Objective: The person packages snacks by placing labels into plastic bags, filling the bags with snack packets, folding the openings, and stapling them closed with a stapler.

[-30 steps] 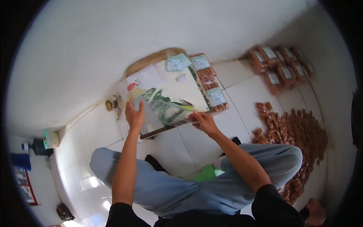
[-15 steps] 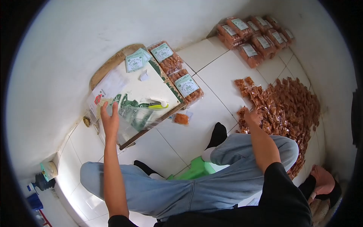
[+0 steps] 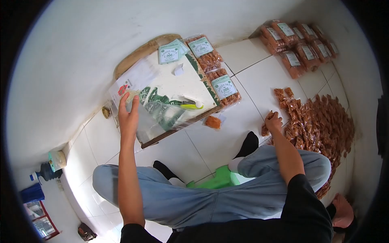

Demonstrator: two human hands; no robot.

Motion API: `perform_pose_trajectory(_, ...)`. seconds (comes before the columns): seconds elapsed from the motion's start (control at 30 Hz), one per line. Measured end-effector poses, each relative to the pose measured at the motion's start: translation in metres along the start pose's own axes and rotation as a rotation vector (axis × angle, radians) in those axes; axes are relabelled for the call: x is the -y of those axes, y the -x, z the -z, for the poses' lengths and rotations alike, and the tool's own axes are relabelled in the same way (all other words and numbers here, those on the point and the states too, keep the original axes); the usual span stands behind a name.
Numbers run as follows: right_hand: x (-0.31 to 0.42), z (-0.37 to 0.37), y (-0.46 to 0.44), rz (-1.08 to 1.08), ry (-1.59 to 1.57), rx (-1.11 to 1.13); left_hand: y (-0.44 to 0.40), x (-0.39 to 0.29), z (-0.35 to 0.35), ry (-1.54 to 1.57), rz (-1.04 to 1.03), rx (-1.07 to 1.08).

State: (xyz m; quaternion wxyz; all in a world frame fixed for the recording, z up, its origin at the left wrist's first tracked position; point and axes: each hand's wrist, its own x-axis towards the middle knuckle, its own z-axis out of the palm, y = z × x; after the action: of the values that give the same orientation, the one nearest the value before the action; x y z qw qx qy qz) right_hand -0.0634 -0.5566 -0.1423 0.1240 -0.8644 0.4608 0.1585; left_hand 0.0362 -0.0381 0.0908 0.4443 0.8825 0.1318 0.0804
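Your right grip [image 3: 274, 122] is closed on small packets [image 3: 266, 128], which show at its left side; you cannot tell whether they touch the floor [image 3: 247, 105]. Your left grip [image 3: 129, 115] has thumb and finger spread at the edge of a clear bag [image 3: 150, 121]; you cannot tell whether it pinches the plastic. The bag stretches from there to the right, across the near part of the low surface [image 3: 187, 88].

Just right of your right grip, the big pile [image 3: 324, 121] of the same packets spreads over the floor. To its left, near the surface's front edge, lies a loose packet [image 3: 212, 122].

Right of your left grip, past much of the bag, a yellow-green tool [image 3: 191, 106] rests on the surface. Beyond that grip and to its right lie a folded scrap [image 3: 178, 70] and some labels [image 3: 169, 54]. Two large packs [image 3: 222, 87] line the surface's right edge, between your grips but farther out. Well beyond your right grip, a stack [image 3: 302, 48] of labelled packs sits by the wall [image 3: 227, 18].
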Motion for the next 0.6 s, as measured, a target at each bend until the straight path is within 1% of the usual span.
perform_pose_trajectory(0.03, 0.005, 0.000, 0.003, 0.008, 0.001, -0.001, 0.002, -0.006, 0.004, 0.015, 0.073, 0.006)
perform_pose_trajectory(0.1, 0.012, 0.000, 0.012, 0.138, 0.053, -0.036, 0.005, -0.007, 0.011, 0.021, 0.083, -0.002)
perform_pose_trajectory(0.13, 0.015, 0.002, 0.019, 0.145, 0.055, -0.038, 0.007, -0.007, 0.015, 0.025, 0.090, -0.003)
perform_pose_trajectory(0.2, 0.023, 0.007, 0.033, 0.353, 0.111, -0.103, 0.009, -0.006, 0.023, 0.030, 0.084, -0.017)
perform_pose_trajectory(0.23, 0.029, 0.013, 0.042, 0.362, 0.113, -0.106, 0.010, -0.006, 0.026, 0.033, 0.074, -0.023)
perform_pose_trajectory(0.3, 0.037, 0.022, 0.056, 0.582, 0.275, -0.060, 0.014, -0.006, 0.034, 0.041, 0.083, -0.025)
perform_pose_trajectory(0.33, 0.035, 0.016, 0.056, 0.589, 0.278, -0.062, 0.017, -0.007, 0.037, 0.046, 0.088, -0.021)
perform_pose_trajectory(0.4, 0.035, 0.004, 0.056, 0.979, 0.323, -0.139, 0.021, -0.009, 0.045, 0.056, 0.088, -0.023)
perform_pose_trajectory(0.43, 0.038, 0.000, 0.058, 0.989, 0.328, -0.138, 0.023, -0.010, 0.049, 0.063, 0.082, -0.018)
perform_pose_trajectory(0.5, 0.043, -0.008, 0.062, 1.066, 0.303, -0.045, 0.026, -0.010, 0.056, 0.084, 0.093, -0.011)
perform_pose_trajectory(0.53, 0.045, -0.011, 0.063, 1.029, 0.202, -0.028, 0.028, -0.010, 0.060, 0.104, 0.094, 0.005)
perform_pose_trajectory(0.57, 0.047, -0.012, 0.063, 1.035, 0.207, -0.026, 0.030, -0.010, 0.063, 0.105, 0.100, 0.000)
perform_pose_trajectory(0.6, 0.048, -0.016, 0.060, 0.968, 0.076, -0.030, 0.032, -0.011, 0.066, 0.085, 0.099, -0.017)
